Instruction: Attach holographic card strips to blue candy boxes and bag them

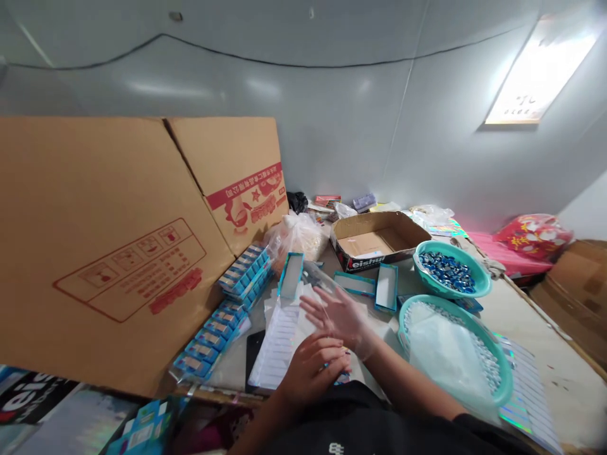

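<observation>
My left hand is curled, fingers bent over something small and blue at the near table edge; I cannot make out what it is. My right hand, in a clear plastic glove, stretches flat with fingers spread above white paper sheets, just beyond the left hand. An open blue-rimmed small box stands upright behind the sheets. Two more open blue boxes lie flat to the right.
A big cardboard carton fills the left. Rows of small blue boxes lie along it. A teal basin of blue pieces, a nearer teal basin with a plastic bag, and an open cardboard box stand right.
</observation>
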Tool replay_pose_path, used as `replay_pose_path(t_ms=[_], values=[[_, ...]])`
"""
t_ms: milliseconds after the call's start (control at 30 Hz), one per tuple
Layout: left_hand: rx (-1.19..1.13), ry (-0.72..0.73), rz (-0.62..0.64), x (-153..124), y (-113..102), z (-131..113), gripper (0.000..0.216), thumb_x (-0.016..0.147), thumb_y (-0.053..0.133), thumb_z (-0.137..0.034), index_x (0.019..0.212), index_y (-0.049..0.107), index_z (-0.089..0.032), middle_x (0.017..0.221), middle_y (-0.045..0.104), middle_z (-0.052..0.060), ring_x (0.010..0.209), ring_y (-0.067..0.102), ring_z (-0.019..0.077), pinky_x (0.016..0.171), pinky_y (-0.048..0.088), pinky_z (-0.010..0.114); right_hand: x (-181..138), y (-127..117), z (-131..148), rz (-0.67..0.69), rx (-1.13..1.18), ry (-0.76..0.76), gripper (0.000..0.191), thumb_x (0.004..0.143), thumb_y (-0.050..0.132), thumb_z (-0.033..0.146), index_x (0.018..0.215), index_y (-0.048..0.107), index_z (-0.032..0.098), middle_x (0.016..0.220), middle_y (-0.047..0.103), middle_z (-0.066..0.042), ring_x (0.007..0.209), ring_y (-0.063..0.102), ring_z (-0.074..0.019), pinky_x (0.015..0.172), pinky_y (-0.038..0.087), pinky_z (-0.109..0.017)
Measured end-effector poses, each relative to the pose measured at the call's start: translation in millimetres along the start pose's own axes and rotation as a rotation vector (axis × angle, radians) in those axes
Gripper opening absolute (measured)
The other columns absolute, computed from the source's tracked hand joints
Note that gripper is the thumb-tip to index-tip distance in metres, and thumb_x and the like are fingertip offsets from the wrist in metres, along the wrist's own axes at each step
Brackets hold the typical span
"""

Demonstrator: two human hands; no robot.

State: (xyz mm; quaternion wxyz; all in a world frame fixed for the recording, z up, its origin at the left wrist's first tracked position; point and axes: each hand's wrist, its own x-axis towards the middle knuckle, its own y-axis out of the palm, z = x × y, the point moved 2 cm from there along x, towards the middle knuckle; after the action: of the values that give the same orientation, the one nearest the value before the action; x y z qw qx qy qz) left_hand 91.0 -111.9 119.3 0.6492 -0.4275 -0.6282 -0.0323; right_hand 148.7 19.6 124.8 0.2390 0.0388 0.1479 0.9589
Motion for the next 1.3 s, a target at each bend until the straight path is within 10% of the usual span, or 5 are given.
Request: replay_pose_path(t_ms=[367,533,767,1000,1300], values=[[0.239,-0.253,-0.227,-14,-49,6,0.062,0.091,0.057,-0.029,0.149,0.035,-0.033,0.131,0.058,0.01,0.131,0.052,0.0299,0.109,0.045,0.059,11,0,32,0.036,-0.81,-0.309,0.082,0.053,0.092,0.039,0.129,0.065,0.025,0.165,0.021,-0.008,0.151,0.008,-0.0402,0.12,0.003,-0.057],[0.237,-0.19,0.464,24,-54,30,0.048,0.088,0.065,-0.042,0.134,0.058,-0.03,0.132,0.065,0.009,0.128,0.057,0.0282,0.111,0.043,0.053,3,27,0,0.435,-1.021,-0.58,0.039,0.071,0.08,0.042,0.106,0.075,0.025,0.133,0.065,-0.01,0.135,0.047,-0.0311,0.116,0.03,-0.049],[0.022,-0.591,0.294,-56,-72,71,0.033,0.099,0.045,-0.034,0.097,0.075,-0.021,0.094,0.078,0.006,0.088,0.074,0.0169,0.08,0.06,0.028,4,23,-46,0.547,-0.788,-0.149,0.015,0.086,0.061,0.024,0.091,0.076,0.022,0.095,0.077,-0.004,0.092,0.07,-0.0171,0.085,0.053,-0.027],[0.303,-0.961,0.177,-145,-135,66,0.041,0.09,0.054,-0.057,0.091,0.076,-0.023,0.092,0.079,0.003,0.083,0.075,0.0199,0.076,0.061,0.029,-68,-80,-109,-0.72,-0.428,0.126,0.044,0.094,0.035,0.045,0.115,0.063,0.018,0.097,0.07,-0.01,0.088,0.07,-0.0207,0.08,0.054,-0.037],[0.446,-1.062,0.092,-139,-158,46,0.015,0.089,0.061,-0.043,0.092,0.075,-0.039,0.092,0.078,-0.013,0.082,0.074,0.0185,0.077,0.062,0.038,-142,-49,-233,-0.701,-0.739,0.419,0.09,0.05,0.08,0.035,0.133,0.052,0.015,0.144,0.048,-0.022,0.136,0.039,-0.0417,0.115,0.024,-0.053]])
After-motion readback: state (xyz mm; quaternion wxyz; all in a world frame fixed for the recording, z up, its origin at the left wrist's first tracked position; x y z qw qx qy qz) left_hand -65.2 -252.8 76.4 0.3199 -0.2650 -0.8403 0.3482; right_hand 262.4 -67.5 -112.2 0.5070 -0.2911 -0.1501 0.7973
